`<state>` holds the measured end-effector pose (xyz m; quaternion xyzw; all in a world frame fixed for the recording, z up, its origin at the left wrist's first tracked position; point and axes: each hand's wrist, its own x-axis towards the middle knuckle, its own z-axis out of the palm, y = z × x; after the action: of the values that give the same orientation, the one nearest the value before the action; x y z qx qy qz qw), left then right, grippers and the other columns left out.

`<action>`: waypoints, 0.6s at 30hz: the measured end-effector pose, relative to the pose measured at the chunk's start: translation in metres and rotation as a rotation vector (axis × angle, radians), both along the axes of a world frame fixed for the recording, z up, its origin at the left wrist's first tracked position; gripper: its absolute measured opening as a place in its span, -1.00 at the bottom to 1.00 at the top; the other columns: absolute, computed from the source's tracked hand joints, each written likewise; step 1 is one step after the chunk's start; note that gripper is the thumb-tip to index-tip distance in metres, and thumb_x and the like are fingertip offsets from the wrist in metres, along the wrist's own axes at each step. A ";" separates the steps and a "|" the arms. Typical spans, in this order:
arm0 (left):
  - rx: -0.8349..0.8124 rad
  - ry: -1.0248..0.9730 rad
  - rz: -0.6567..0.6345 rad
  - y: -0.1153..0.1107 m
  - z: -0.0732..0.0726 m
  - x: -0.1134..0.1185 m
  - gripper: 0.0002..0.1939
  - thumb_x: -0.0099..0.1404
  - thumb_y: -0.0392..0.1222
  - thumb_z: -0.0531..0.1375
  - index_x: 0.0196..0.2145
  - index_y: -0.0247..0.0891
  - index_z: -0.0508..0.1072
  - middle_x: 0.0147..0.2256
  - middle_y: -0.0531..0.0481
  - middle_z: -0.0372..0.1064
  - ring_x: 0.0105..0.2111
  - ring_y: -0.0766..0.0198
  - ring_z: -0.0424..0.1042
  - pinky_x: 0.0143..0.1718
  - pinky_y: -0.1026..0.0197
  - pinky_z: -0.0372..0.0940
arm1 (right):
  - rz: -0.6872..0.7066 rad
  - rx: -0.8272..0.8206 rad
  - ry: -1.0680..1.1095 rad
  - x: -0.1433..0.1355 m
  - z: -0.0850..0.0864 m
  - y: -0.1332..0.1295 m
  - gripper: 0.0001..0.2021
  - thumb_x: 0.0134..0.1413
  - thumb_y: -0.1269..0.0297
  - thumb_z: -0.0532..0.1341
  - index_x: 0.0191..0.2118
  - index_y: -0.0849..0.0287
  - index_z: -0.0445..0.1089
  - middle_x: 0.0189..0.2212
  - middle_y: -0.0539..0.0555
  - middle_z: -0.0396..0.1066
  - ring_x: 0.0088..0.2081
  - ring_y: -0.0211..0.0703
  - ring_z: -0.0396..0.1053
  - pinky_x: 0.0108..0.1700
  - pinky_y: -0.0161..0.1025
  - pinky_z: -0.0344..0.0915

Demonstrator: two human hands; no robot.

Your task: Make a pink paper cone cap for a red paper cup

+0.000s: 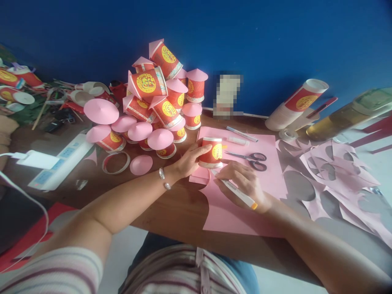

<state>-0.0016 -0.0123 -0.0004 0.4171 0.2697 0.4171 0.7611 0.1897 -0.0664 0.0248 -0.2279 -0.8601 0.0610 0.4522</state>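
Note:
My left hand (190,159) is wrapped round a red paper cup (208,158) with a yellow emblem, holding it upside down over pink paper. In my right hand (241,181) is a white marker pen (238,192) with an orange end, its tip close to the cup's lower rim; I cannot tell whether it touches. Beneath both hands lie pink paper sheets (239,220), one with curved cut edges. Scissors (255,160) with dark handles lie on the paper just beyond my right hand. Near them are a blue-and-white pen (241,134) and a glue stick (238,141).
Cups with pink cone tops (167,110) are piled at the back left. A power strip (59,161) and a tape ring (115,162) lie left. To the right are stacked paper cups (295,106), a bottle (346,116) and pink paper scraps (333,171).

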 end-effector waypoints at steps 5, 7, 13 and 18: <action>0.063 0.030 -0.024 0.000 -0.002 -0.001 -0.50 0.35 0.11 0.28 0.10 -0.27 0.53 0.05 -0.25 0.53 0.12 -0.15 0.48 0.06 -0.11 0.47 | 0.048 -0.040 0.006 -0.001 -0.004 0.001 -0.86 0.25 0.50 0.27 -0.15 0.12 0.42 -0.40 0.02 0.52 -0.39 -0.17 0.48 -0.28 -0.17 0.51; 0.069 0.065 -0.022 -0.001 -0.001 -0.001 -0.50 0.33 0.10 0.31 0.10 -0.26 0.53 0.04 -0.24 0.54 0.10 -0.12 0.49 0.04 -0.09 0.48 | 0.058 -0.029 0.013 -0.001 -0.005 0.001 -0.85 0.24 0.50 0.28 -0.14 0.12 0.43 -0.40 0.02 0.53 -0.39 -0.17 0.49 -0.28 -0.17 0.50; 0.058 0.093 -0.003 -0.001 -0.001 -0.001 -0.51 0.33 0.10 0.31 0.06 -0.31 0.56 -0.02 -0.23 0.55 -0.02 -0.03 0.55 -0.03 0.00 0.50 | 0.002 -0.007 0.038 0.003 -0.005 0.002 -0.84 0.20 0.50 0.31 -0.16 0.12 0.41 -0.41 0.03 0.53 -0.38 -0.13 0.52 -0.24 -0.15 0.51; 0.014 0.104 0.005 -0.003 0.004 -0.001 -0.49 0.28 0.11 0.35 0.03 -0.31 0.56 -0.10 -0.21 0.56 -0.11 -0.01 0.57 -0.10 0.01 0.52 | 0.000 -0.055 0.011 0.004 -0.004 0.003 -0.87 0.23 0.46 0.30 -0.15 0.10 0.43 -0.39 0.04 0.56 -0.34 -0.12 0.55 -0.27 -0.19 0.49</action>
<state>-0.0025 -0.0149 0.0034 0.4429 0.3071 0.3986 0.7421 0.1933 -0.0636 0.0203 -0.2397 -0.8556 0.0858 0.4506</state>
